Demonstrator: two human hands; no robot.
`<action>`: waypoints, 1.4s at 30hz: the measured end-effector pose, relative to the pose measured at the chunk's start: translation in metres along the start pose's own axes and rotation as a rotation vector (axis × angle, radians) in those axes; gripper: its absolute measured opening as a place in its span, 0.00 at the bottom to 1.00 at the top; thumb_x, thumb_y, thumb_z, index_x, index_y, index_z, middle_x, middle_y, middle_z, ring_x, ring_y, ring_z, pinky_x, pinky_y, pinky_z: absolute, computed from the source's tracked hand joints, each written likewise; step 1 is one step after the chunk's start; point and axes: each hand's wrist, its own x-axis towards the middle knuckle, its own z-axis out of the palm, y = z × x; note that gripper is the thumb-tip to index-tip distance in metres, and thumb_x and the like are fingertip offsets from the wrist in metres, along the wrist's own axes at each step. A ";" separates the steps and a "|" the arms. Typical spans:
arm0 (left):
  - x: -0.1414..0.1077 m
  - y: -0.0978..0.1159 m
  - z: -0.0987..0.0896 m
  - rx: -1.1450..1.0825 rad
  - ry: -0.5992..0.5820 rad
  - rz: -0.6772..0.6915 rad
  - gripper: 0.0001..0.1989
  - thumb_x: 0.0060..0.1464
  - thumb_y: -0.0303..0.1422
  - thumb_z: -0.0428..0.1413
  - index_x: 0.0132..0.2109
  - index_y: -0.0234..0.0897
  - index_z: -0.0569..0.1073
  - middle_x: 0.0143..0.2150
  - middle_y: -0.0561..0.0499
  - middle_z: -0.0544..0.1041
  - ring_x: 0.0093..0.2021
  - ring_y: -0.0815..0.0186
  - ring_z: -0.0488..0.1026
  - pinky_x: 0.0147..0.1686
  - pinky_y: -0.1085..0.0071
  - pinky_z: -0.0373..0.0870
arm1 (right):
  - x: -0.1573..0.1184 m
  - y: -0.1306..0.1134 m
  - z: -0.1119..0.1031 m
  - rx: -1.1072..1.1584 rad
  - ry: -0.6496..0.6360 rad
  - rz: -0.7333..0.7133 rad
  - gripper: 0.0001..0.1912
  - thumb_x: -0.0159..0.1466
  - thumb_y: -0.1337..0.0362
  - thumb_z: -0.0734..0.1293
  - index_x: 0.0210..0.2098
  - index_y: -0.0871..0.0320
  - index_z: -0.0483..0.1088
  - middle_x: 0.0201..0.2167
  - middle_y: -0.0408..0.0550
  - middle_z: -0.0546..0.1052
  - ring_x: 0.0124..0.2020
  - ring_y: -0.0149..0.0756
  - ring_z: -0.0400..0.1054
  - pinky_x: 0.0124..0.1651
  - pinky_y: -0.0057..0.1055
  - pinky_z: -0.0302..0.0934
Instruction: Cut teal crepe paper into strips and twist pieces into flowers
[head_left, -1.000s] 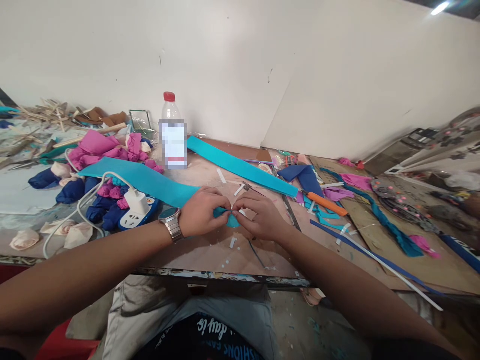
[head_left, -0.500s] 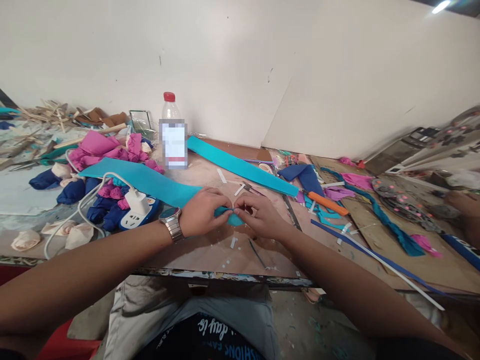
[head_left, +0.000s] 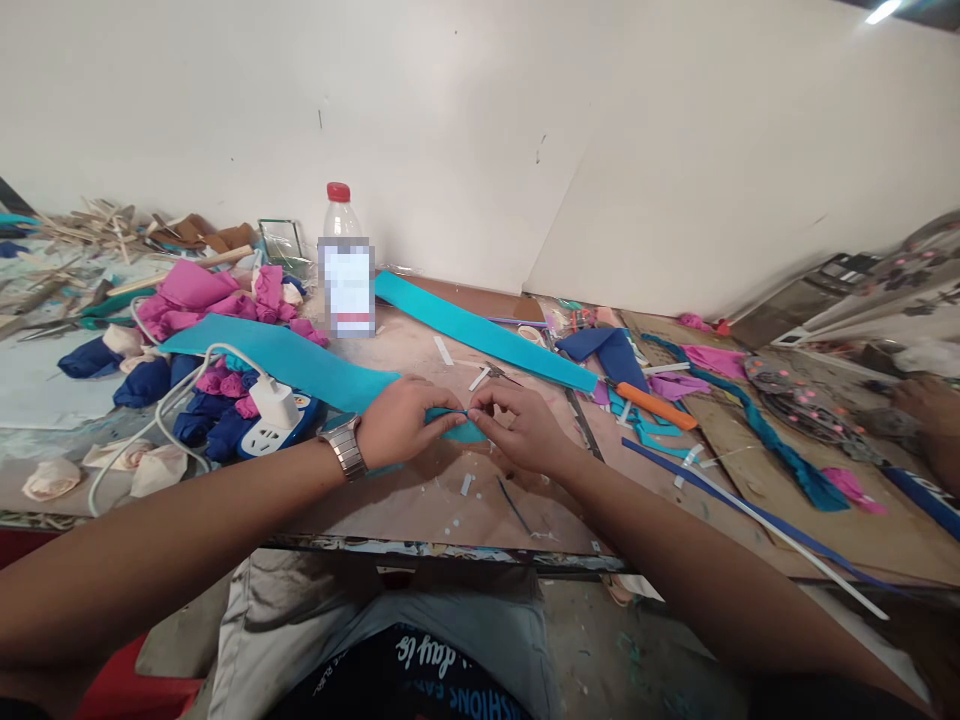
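Clearly, I have the blue strip [head_left: 289, 362] pinched.
From the left, it crosses the desk [head_left: 405, 515] to my left hand [head_left: 397, 422], whose fingers pinch it; my right hand's [head_left: 523, 430] fingertips pinch it alongside, and an orange handle [head_left: 656, 406] lies farther right.

Both bare forearms are slanting inward from the near side, the left forearm [head_left: 187, 530] rising from the left edge and the right forearm [head_left: 697, 580] from the near right, their hands nearly meeting around the middle. The left hand [head_left: 397, 420] is curling palm-inward, its back facing up and left, its thumb [head_left: 441, 426] and fingertips pointing right and pinching together. The right hand [head_left: 525, 430] is mirroring it, its thumb [head_left: 487, 428] and index finger closing in a fine pinch toward the left, the other fingers folding loosely. The fingertips of both hands are lying close together, and the right wrist [head_left: 571, 466] is staying roughly in line with its forearm.
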 end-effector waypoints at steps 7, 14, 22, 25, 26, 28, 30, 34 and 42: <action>0.001 -0.001 -0.003 -0.094 0.026 -0.069 0.15 0.68 0.42 0.54 0.42 0.40 0.82 0.39 0.51 0.85 0.38 0.62 0.79 0.39 0.67 0.69 | 0.002 0.001 -0.001 -0.030 0.022 0.078 0.11 0.72 0.58 0.62 0.35 0.56 0.69 0.32 0.46 0.74 0.33 0.36 0.64 0.37 0.33 0.56; 0.003 -0.004 -0.003 -0.107 0.027 -0.110 0.16 0.68 0.43 0.55 0.41 0.40 0.83 0.37 0.51 0.85 0.36 0.62 0.78 0.38 0.68 0.67 | 0.002 0.000 -0.002 -0.012 0.045 0.091 0.11 0.70 0.56 0.64 0.36 0.56 0.71 0.33 0.47 0.76 0.34 0.37 0.68 0.38 0.34 0.60; 0.001 -0.001 -0.003 -0.150 -0.014 -0.132 0.16 0.67 0.44 0.55 0.42 0.40 0.84 0.35 0.53 0.84 0.32 0.64 0.77 0.33 0.70 0.65 | -0.002 0.003 0.001 0.017 0.080 0.089 0.07 0.67 0.58 0.70 0.38 0.55 0.78 0.36 0.48 0.82 0.39 0.41 0.76 0.43 0.37 0.67; 0.001 -0.002 -0.004 -0.154 -0.018 -0.137 0.16 0.66 0.44 0.56 0.42 0.40 0.84 0.35 0.53 0.84 0.32 0.65 0.77 0.34 0.70 0.66 | -0.003 0.004 0.001 -0.006 0.117 0.085 0.06 0.66 0.60 0.70 0.37 0.55 0.78 0.35 0.47 0.82 0.38 0.40 0.76 0.43 0.37 0.67; 0.001 -0.002 -0.004 -0.160 -0.020 -0.140 0.15 0.66 0.44 0.56 0.42 0.41 0.84 0.35 0.53 0.84 0.32 0.65 0.77 0.35 0.70 0.67 | -0.003 0.004 0.001 -0.004 0.123 0.082 0.06 0.66 0.60 0.70 0.38 0.55 0.78 0.36 0.47 0.83 0.38 0.40 0.76 0.43 0.37 0.68; 0.002 -0.002 -0.005 -0.183 -0.032 -0.153 0.13 0.65 0.42 0.57 0.42 0.41 0.84 0.37 0.53 0.85 0.34 0.64 0.78 0.36 0.70 0.68 | -0.003 0.003 0.001 0.013 0.128 0.075 0.06 0.66 0.60 0.70 0.38 0.55 0.79 0.37 0.48 0.83 0.39 0.41 0.77 0.44 0.37 0.69; 0.002 -0.002 -0.006 -0.218 -0.045 -0.172 0.13 0.65 0.41 0.57 0.42 0.41 0.84 0.38 0.53 0.85 0.37 0.63 0.79 0.37 0.70 0.69 | -0.003 0.002 0.001 0.032 0.135 0.059 0.06 0.66 0.61 0.70 0.39 0.54 0.80 0.38 0.48 0.84 0.40 0.41 0.78 0.44 0.37 0.70; 0.004 -0.001 -0.007 -0.311 -0.056 -0.217 0.11 0.63 0.36 0.57 0.44 0.40 0.83 0.41 0.53 0.85 0.40 0.63 0.80 0.41 0.70 0.70 | -0.003 0.001 0.001 0.033 0.148 0.000 0.05 0.67 0.63 0.70 0.40 0.54 0.80 0.37 0.47 0.85 0.39 0.39 0.79 0.44 0.35 0.70; 0.004 0.001 -0.008 -0.411 -0.081 -0.298 0.13 0.56 0.27 0.53 0.40 0.37 0.83 0.36 0.53 0.83 0.35 0.66 0.76 0.36 0.71 0.68 | -0.003 0.000 -0.001 -0.004 0.154 -0.080 0.05 0.66 0.65 0.70 0.39 0.53 0.80 0.36 0.47 0.85 0.37 0.38 0.79 0.42 0.34 0.71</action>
